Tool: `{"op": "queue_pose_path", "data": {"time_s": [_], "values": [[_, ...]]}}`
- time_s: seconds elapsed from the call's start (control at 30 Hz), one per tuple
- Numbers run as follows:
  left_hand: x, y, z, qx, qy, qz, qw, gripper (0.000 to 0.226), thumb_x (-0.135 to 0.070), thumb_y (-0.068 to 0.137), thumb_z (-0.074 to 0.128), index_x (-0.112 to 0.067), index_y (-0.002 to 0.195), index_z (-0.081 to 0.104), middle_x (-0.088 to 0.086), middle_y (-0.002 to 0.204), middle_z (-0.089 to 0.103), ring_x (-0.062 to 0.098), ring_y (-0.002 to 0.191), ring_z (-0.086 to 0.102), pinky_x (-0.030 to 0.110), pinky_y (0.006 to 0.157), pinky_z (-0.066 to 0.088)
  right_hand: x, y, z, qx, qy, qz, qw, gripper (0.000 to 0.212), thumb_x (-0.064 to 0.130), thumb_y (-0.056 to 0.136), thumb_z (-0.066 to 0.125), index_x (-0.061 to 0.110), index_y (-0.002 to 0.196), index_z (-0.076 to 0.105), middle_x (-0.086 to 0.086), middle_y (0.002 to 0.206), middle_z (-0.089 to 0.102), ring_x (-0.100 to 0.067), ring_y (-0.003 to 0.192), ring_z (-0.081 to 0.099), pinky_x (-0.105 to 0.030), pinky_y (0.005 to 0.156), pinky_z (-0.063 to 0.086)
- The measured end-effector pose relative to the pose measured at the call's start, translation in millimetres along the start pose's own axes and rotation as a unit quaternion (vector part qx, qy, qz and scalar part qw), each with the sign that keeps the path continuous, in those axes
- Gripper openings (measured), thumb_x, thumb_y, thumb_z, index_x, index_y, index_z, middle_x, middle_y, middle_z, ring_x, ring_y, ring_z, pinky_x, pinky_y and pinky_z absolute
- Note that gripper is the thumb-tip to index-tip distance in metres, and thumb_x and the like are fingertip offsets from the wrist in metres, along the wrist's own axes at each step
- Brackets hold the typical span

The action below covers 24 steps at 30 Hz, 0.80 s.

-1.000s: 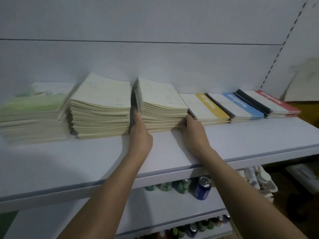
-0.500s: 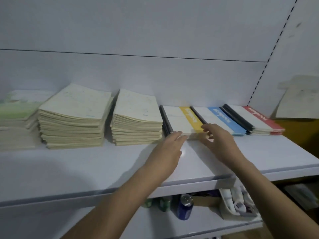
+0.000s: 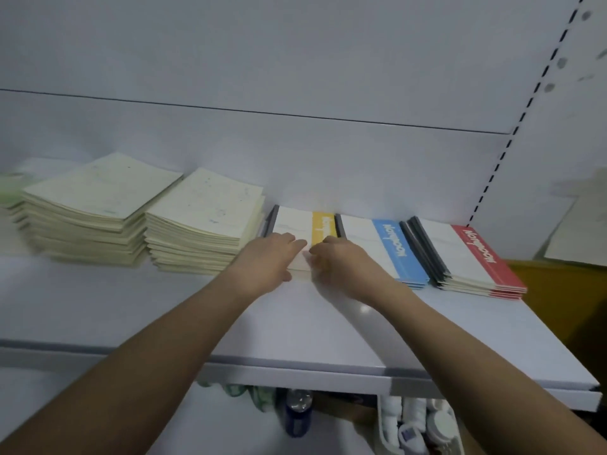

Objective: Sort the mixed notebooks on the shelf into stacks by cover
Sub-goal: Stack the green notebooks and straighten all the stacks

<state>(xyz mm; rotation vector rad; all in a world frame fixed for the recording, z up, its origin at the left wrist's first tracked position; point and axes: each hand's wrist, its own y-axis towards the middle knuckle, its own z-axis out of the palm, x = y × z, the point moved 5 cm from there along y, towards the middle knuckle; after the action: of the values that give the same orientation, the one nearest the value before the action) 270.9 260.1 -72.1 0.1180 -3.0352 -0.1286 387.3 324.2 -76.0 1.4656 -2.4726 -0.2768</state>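
Observation:
Stacks of notebooks lie in a row on the white shelf [image 3: 328, 330]. From the left: a green-cover stack [image 3: 10, 195], two tall cream stacks [image 3: 98, 205] [image 3: 207, 221], then low stacks with a yellow band [image 3: 297, 221], a blue band [image 3: 391, 247] and a red band [image 3: 476, 257]. My left hand [image 3: 272, 254] lies on the white part of the yellow-band stack, at its front edge. My right hand [image 3: 341, 261] rests on the same stack's yellow strip, fingers curled over the front. Whether either hand actually pinches a notebook is hidden.
The shelf's front edge [image 3: 295, 372] runs below my forearms. On the lower shelf stand a blue bottle [image 3: 297, 418] and a white bin of small containers [image 3: 417, 425]. A perforated upright [image 3: 512, 133] and a brown surface [image 3: 565, 310] bound the right side.
Both hands left the second cream stack and moved right onto the yellow-band stack. The camera panned right and closer.

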Motion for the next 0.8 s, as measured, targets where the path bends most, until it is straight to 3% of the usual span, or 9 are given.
{"op": "queue_pose_path", "data": {"time_s": [0.1,0.17,0.23,0.3,0.37,0.53,0.63,0.7,0.8], "values": [[-20.6,-3.7,-7.1,0.014,-0.095,0.013,0.995,0.08,-0.036,0.088,0.067,-0.025,0.153,0.023,-0.003,0.152,0.032,0.016,0.139,0.031,0.032,0.107,0.035,-32.8,-25.5,-35.4,0.045,0.106,0.054,0.992,0.063,0.036,0.079,0.077,0.022,0.135,0.053,0.006,0.13,0.053,-0.013,0.119,0.049,-0.022,0.093,0.037],[-42.7,0.2,-13.2,0.013,-0.154,0.035,0.987,0.084,-0.037,0.087,0.068,-0.025,0.154,0.019,-0.006,0.159,0.021,0.013,0.145,0.021,0.03,0.112,0.026,-63.3,-43.0,-47.9,0.088,0.046,0.089,0.991,0.068,0.037,0.078,0.078,0.023,0.138,0.049,0.007,0.138,0.048,-0.015,0.122,0.047,-0.022,0.095,0.037],[-66.4,13.4,-12.1,0.005,-0.168,0.059,0.984,0.086,-0.04,0.086,0.069,-0.026,0.155,0.019,-0.006,0.161,0.016,0.012,0.147,0.017,0.03,0.114,0.023,-78.1,-51.0,-40.9,0.14,-0.016,0.11,0.984,0.058,0.035,0.08,0.075,0.024,0.132,0.052,0.009,0.131,0.05,-0.018,0.118,0.051,-0.028,0.093,0.042],[-80.2,29.3,-6.7,0.004,-0.163,0.074,0.984,0.083,-0.041,0.086,0.068,-0.026,0.153,0.023,-0.006,0.161,0.019,0.012,0.146,0.02,0.029,0.113,0.025,-82.5,-47.5,-26.4,0.156,-0.054,0.092,0.982,0.024,0.027,0.082,0.068,0.025,0.103,0.057,0.012,0.103,0.05,-0.022,0.101,0.057,-0.028,0.077,0.045],[-80.5,42.5,-3.1,-0.009,-0.152,0.086,0.985,0.072,-0.038,0.088,0.066,-0.027,0.15,0.031,-0.006,0.154,0.032,0.013,0.14,0.031,0.03,0.108,0.033,-84.5,-44.3,-22.7,0.144,-0.071,0.078,0.984,0.016,0.021,0.079,0.064,0.022,0.084,0.049,0.012,0.086,0.041,-0.018,0.084,0.052,-0.028,0.064,0.042],[-70.8,53.8,1.5,-0.008,-0.136,0.106,0.985,0.058,-0.043,0.089,0.063,-0.03,0.143,0.045,-0.007,0.142,0.045,0.012,0.132,0.038,0.032,0.101,0.04,-84.6,-50.6,-28.3,0.115,0.001,0.11,0.987,0.026,0.022,0.081,0.07,0.019,0.105,0.06,0.007,0.11,0.055,-0.017,0.101,0.054,-0.032,0.08,0.047],[-79.1,57.8,-1.0,-0.009,-0.061,0.138,0.989,0.068,-0.05,0.086,0.062,-0.029,0.146,0.039,-0.005,0.144,0.043,0.016,0.133,0.037,0.036,0.105,0.036,-95.1,-68.3,-46.9,0.056,0.104,0.165,0.979,0.055,0.04,0.082,0.074,0.027,0.131,0.055,0.019,0.125,0.049,-0.004,0.111,0.047,-0.023,0.092,0.038],[-90.0,59.3,-3.9,-0.012,-0.053,0.145,0.988,0.079,-0.059,0.082,0.062,-0.027,0.149,0.032,-0.003,0.15,0.037,0.018,0.138,0.031,0.038,0.112,0.029,-118.1,-86.4,-67.8,-0.042,0.158,0.219,0.962,0.05,0.041,0.087,0.068,0.027,0.133,0.055,0.019,0.125,0.05,-0.001,0.111,0.047,-0.022,0.094,0.038],[-120.5,60.3,-11.4,-0.012,-0.147,0.138,0.979,0.08,-0.061,0.087,0.056,-0.024,0.152,0.026,-0.003,0.156,0.031,0.017,0.142,0.026,0.034,0.115,0.024,-171.9,-121.4,-93.0,-0.159,0.169,0.35,0.908,0.042,0.038,0.094,0.058,0.018,0.131,0.057,0.006,0.125,0.059,-0.01,0.107,0.055,-0.028,0.088,0.045]]}}
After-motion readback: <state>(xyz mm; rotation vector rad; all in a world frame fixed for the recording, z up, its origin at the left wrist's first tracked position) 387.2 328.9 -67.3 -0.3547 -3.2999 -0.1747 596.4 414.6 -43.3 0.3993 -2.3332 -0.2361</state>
